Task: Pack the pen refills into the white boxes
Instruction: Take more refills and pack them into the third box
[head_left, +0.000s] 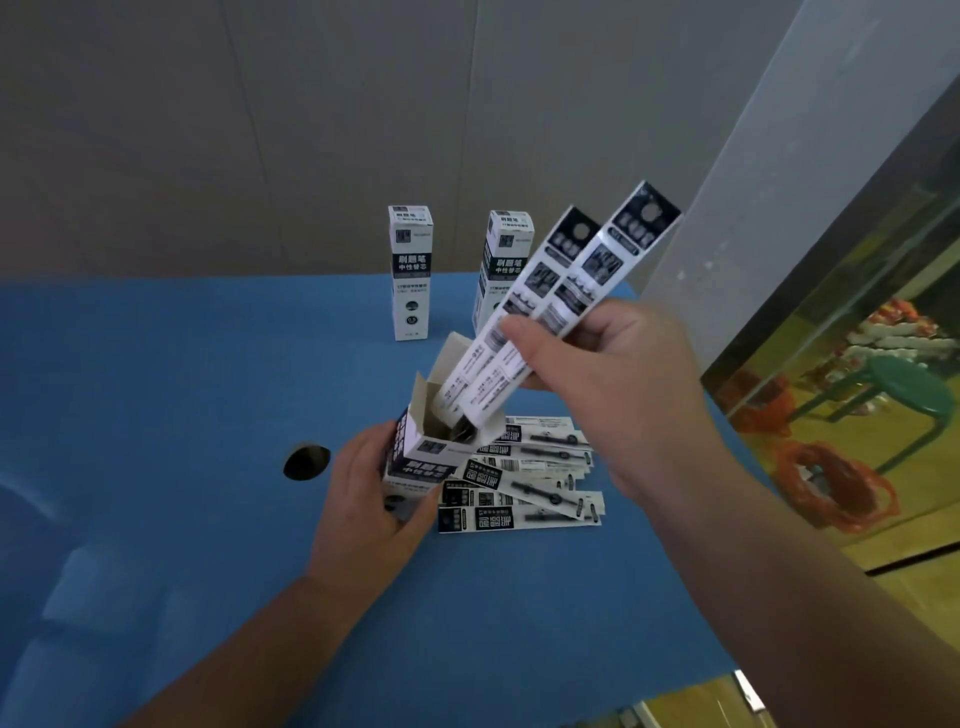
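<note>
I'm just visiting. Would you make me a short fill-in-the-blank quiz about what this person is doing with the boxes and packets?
1. The right hand slides ____ refill packets into the open box.
2. The open box is held by the ____ hand.
3. ____ closed boxes stand upright at the table's far edge.
4. The table is ____ in colour.

Missing words: two; left; Two; blue

Table (156, 415) blue; boxes (410, 270) white, black bands, white lettering; refill packets (524, 488) white-black print; stool (911, 387) green, right.
</note>
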